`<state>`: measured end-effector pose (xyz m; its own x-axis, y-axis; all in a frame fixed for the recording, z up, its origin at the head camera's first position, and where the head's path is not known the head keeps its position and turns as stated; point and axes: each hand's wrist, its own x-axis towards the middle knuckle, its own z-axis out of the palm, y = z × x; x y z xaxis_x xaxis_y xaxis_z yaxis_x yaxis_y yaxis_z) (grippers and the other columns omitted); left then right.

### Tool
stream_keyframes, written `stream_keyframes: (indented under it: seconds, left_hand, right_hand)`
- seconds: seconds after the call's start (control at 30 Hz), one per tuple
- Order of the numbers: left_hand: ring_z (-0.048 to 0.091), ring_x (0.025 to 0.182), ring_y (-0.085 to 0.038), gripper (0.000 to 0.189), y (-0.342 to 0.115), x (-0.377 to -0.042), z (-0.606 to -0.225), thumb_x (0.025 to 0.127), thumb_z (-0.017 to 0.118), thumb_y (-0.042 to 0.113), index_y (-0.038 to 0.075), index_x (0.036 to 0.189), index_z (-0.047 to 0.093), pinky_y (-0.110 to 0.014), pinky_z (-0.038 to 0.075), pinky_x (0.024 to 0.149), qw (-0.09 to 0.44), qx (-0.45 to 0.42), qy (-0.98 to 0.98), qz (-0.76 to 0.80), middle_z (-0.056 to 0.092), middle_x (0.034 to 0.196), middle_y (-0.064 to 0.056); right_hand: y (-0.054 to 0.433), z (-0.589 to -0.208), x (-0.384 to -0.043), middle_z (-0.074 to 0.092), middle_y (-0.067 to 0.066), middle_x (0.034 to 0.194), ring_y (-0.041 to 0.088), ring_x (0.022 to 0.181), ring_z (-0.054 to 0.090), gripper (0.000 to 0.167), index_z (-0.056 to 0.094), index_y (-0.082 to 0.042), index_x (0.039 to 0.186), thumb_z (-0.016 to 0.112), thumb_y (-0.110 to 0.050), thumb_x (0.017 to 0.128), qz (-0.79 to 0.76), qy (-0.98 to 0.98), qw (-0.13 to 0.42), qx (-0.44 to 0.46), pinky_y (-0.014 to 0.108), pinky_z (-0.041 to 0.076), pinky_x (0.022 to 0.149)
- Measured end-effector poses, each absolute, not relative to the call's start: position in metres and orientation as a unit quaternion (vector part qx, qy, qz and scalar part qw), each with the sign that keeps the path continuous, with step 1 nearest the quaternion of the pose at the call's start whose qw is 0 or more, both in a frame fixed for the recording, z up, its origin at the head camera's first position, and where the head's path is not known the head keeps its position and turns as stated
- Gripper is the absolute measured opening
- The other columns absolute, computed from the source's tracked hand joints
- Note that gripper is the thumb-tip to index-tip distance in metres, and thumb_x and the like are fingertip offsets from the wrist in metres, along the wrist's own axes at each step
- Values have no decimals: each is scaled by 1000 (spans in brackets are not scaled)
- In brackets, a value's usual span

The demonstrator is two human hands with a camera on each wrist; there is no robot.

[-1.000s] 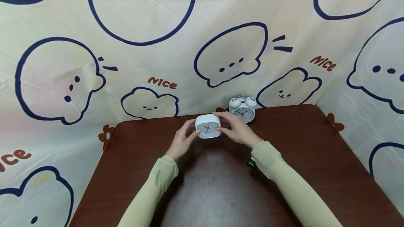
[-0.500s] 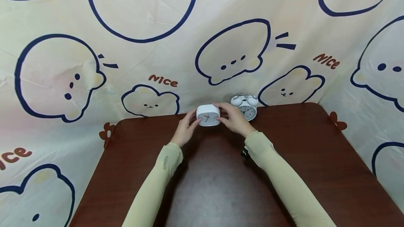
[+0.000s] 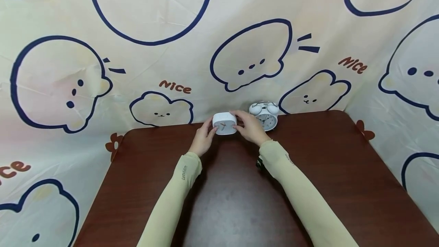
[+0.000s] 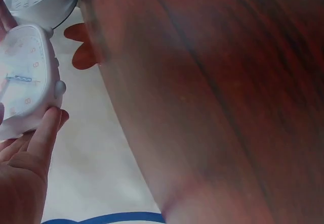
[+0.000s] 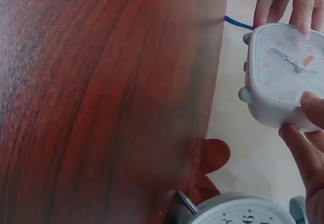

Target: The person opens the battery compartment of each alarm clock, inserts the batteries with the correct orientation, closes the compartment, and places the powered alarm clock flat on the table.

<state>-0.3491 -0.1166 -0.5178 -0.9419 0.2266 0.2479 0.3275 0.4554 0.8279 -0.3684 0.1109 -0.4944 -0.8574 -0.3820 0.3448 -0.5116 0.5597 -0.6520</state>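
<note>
A small white rounded-square alarm clock (image 3: 224, 124) is held upright between both hands near the table's back edge, its dial toward me. My left hand (image 3: 202, 140) grips its left side, thumb at the front edge. On the opposite side my right hand (image 3: 252, 128) pinches it, thumb on the front. In the right wrist view the square clock (image 5: 283, 100) shows orange numerals, and small knobs line its underside. A round white twin-bell alarm clock (image 3: 266, 120) stands just right of it, partly behind my right hand.
The dark brown wooden table (image 3: 226, 201) has its back edge close against a pale cloth backdrop (image 3: 154, 64) printed with blue cartoon outlines. More of this cloth (image 3: 411, 132) hangs along the right side.
Both hands have carried the square clock away from me, toward the table's back edge, to beside the twin-bell clock. Over the last half second it has barely moved. The head view has shifted slightly.
</note>
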Motion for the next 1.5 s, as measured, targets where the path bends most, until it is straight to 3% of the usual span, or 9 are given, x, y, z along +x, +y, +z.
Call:
stream_keyframes:
  seconds: [0.9,1.5]
  left_hand:
    - [50,143,-35,49,-113,-353,-535,107,54,6,2,153,39,-50,42,117,-5,-125,-854,-504,51,153,-23]
    - [52,140,-36,52,-113,-359,-527,107,55,11,2,155,37,-51,42,117,-17,-121,-901,-417,55,148,-23]
  right_hand:
    - [104,-522,-377,67,13,131,28,116,69,51,60,-9,136,78,1,89,399,-887,48,227,39,59,96]
    - [103,-526,-383,64,14,139,29,120,66,57,58,-9,144,79,-6,91,376,-902,47,207,37,59,95]
